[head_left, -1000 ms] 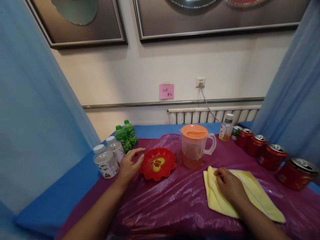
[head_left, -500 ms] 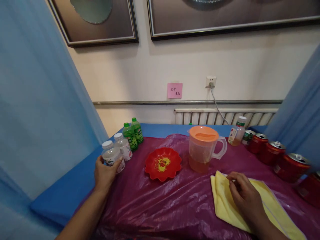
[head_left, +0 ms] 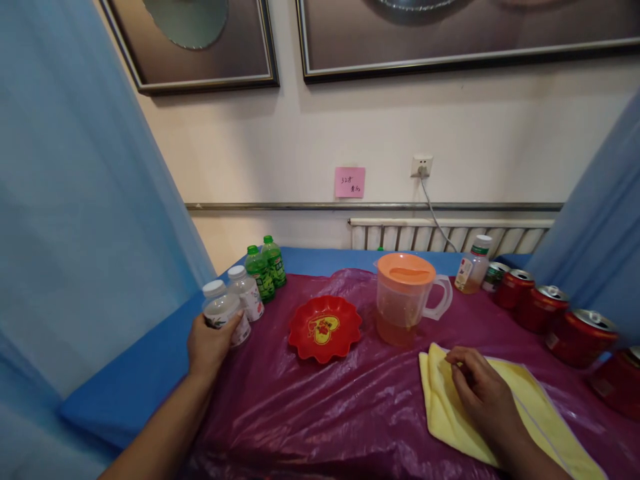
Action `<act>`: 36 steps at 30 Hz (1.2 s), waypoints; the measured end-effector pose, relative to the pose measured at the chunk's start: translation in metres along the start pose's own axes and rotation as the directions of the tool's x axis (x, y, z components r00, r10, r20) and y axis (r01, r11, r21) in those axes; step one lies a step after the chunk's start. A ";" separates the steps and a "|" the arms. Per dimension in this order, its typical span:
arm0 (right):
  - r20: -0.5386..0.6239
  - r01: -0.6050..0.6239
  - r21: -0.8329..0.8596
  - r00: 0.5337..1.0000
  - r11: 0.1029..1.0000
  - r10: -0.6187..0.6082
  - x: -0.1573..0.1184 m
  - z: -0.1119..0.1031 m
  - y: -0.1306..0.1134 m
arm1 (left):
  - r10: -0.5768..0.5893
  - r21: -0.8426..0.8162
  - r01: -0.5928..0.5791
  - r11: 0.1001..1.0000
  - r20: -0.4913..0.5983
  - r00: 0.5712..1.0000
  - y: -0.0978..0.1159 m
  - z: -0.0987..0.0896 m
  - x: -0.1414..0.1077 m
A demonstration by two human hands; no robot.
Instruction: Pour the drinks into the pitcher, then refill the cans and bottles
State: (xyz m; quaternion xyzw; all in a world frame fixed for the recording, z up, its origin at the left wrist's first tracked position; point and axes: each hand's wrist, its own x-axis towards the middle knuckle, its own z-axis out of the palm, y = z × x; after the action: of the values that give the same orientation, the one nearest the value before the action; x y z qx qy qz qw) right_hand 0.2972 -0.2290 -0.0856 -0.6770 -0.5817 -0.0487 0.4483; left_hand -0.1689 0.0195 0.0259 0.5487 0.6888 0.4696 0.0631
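My left hand (head_left: 207, 347) is wrapped round a clear plastic bottle (head_left: 224, 312) with a white cap, the nearest in a row at the left. The bottle is upright, and its base appears to rest on the table. Close behind it stand a second white-capped bottle (head_left: 249, 293) and two green drink bottles (head_left: 261, 273). Over a folded yellow cloth (head_left: 440, 407) at the right, my right hand (head_left: 483, 390) is loosely curled with nothing visible in it. Whether it touches the cloth I cannot tell.
A red scalloped plate (head_left: 303, 343) lies mid-table beside a pitcher (head_left: 395, 307) with an orange lid and some liquid. At the right are a white-capped bottle (head_left: 471, 270) and several cans (head_left: 543, 308). Purple plastic sheeting (head_left: 300, 420) covers the blue table (head_left: 125, 373). Blue curtains (head_left: 90, 200) hang at both sides.
My right hand has shifted slightly to the left over the cloth. My left hand keeps its hold on the bottle, which has not visibly moved.
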 end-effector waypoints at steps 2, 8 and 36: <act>-0.004 0.001 0.008 1.000 1.000 -0.001 0.001 -0.001 -0.001 | -0.012 -0.010 0.012 1.000 -0.017 1.000 0.007 -0.006 -0.007; -0.077 0.002 0.019 0.997 1.000 -0.001 0.001 -0.003 -0.004 | 0.174 -0.222 -0.170 0.960 -0.005 0.985 0.065 -0.003 -0.028; -0.007 0.211 0.143 0.977 0.967 -0.212 0.125 0.100 -0.157 | 0.935 -0.160 -0.926 0.343 -0.032 0.352 0.090 0.085 -0.049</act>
State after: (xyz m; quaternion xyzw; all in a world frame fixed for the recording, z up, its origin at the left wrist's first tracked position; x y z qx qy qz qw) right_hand 0.1607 -0.0817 0.0148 -0.5776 -0.6542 -0.0515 0.4855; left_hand -0.0359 0.0252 0.0227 0.8513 0.2147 0.4541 -0.1515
